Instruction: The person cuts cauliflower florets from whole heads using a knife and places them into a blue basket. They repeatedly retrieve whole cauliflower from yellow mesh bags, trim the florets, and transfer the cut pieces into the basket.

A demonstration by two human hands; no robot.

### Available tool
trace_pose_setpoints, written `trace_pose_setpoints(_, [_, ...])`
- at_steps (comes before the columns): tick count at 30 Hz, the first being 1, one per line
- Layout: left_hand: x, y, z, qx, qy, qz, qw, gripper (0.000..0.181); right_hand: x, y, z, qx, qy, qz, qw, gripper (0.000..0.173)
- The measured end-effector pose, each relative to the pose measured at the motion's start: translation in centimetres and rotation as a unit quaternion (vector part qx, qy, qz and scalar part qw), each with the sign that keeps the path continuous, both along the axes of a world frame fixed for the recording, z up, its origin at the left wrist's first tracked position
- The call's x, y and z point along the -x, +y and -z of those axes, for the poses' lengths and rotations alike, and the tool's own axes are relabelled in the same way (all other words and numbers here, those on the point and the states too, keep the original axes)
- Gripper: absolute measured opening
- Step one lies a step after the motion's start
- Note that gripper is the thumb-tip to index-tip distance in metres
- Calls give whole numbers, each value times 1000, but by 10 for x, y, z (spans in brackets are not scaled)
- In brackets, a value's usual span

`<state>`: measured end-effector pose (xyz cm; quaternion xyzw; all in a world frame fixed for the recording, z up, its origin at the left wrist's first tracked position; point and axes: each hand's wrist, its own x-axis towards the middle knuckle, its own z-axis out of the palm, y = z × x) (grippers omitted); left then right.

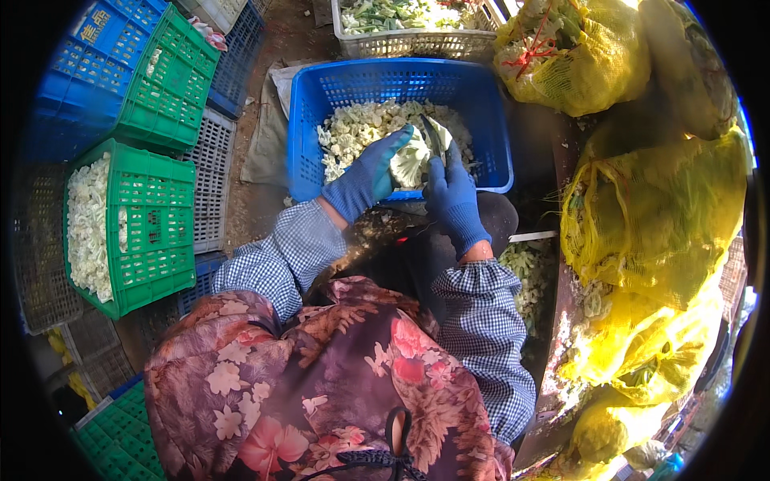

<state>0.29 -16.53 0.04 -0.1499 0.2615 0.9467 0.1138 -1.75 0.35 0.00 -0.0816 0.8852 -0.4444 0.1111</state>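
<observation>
Over the near side of a blue plastic basket (299, 132), my gloved left hand (374, 165) grips a piece of cauliflower (411, 160) with its pale stems showing. My right hand (450, 187), also in a blue knit glove, holds a knife (431, 136) whose dark blade lies against the cauliflower. A pale slice (442, 132) stands beside the blade, close to my right fingertips; whether it is cut free I cannot tell. Loose cauliflower florets (361, 127) cover the basket's floor. My fingers partly hide the knife's handle.
Yellow mesh sacks (656, 210) line the right side on a ledge. Green crates (153, 228) and a blue crate (90, 66) are stacked at left, one full of florets. A white crate (415, 45) with leafy trimmings stands behind the basket. More trimmings (526, 270) lie by my right knee.
</observation>
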Motion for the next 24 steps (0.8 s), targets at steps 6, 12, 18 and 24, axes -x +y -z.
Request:
trace_pose_setpoints(6, [3,-2,11,-85,-5,-37,996,56,33,3,-21,-32,-81,57,995,62])
trace_pose_setpoints(12, [3,25,27,-39,-50,-17,998,43,-43,-1,-44,66,-17,66,996,61])
trace_pose_setpoints(18, [-7,41,26,37,-61,-83,994,32,-48,-8,-46,-201,-15,-1,979,61])
trace_pose_setpoints(24, [-10,34,39,99,-51,-148,983,39,-15,-12,-1,-19,-33,19,999,58])
